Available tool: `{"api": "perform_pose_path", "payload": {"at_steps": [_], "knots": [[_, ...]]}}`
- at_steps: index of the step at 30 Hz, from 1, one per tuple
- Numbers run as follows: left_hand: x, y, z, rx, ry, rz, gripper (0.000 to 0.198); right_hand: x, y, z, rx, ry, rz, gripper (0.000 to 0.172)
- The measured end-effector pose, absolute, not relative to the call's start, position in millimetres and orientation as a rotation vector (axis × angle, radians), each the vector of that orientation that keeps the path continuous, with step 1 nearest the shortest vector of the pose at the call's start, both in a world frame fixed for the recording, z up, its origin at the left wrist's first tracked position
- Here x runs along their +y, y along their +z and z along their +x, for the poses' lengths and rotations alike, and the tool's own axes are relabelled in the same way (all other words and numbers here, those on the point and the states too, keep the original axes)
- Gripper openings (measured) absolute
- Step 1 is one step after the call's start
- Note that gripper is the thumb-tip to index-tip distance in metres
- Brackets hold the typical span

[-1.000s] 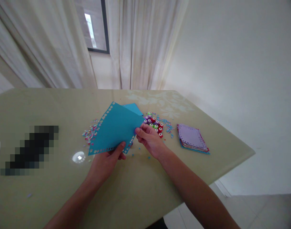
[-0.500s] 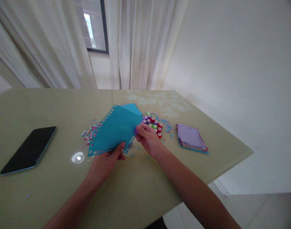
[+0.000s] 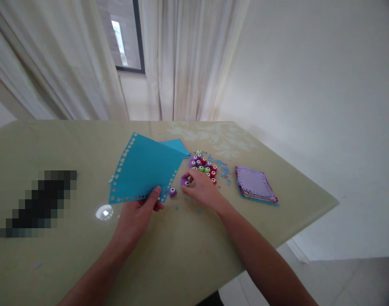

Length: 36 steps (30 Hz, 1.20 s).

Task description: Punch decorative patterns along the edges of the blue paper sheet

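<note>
Left hand holds blue sheet aslant, one corner pointing away.

The left grip clamps, thumb uppermost; the right grip pinches, fingers apparently curled.

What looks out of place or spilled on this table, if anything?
Loose paper bits lie scattered on the tabletop beside the small punches, as if spilled. The paper stack to the right is uneven, its edges not lined up. At left, a dark patch is pixelated, hiding what lies there.
</note>
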State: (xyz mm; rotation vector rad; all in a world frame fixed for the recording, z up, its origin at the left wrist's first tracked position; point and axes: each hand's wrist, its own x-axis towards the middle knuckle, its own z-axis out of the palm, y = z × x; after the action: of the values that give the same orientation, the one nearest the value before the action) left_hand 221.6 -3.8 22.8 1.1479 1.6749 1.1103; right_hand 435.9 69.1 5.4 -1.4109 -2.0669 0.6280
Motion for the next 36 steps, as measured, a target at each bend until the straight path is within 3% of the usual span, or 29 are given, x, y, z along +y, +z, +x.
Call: {"api": "perform_pose_path", "payload": {"at_steps": [6,13,18,21,29,36], "knots": [[-1.9,16.1,217.9,1.708,1.140,1.161,0.048,72.4,0.0,438.4,-2.093,0.635,-1.326,0.023],[-4.1,16.4,219.3,1.693,1.172,1.124,0.051,92.3,5.8,468.6,-2.183,0.051,-1.580,0.034],[-3.5,15.2,217.7,1.693,1.166,1.138,0.050,92.1,4.6,464.6,-2.284,0.034,-1.546,0.017],[-2.3,14.5,217.0,1.686,1.166,1.163,0.050,88.4,5.9,457.9,-2.130,0.239,-1.513,0.020],[-1.7,13.5,218.0,1.673,1.170,1.183,0.048,73.0,19.4,436.5,-1.329,1.277,-0.967,0.044],[-1.3,12.2,217.7,1.677,1.140,1.208,0.048,64.0,25.5,423.4,-1.195,1.423,-0.957,0.052]]}}
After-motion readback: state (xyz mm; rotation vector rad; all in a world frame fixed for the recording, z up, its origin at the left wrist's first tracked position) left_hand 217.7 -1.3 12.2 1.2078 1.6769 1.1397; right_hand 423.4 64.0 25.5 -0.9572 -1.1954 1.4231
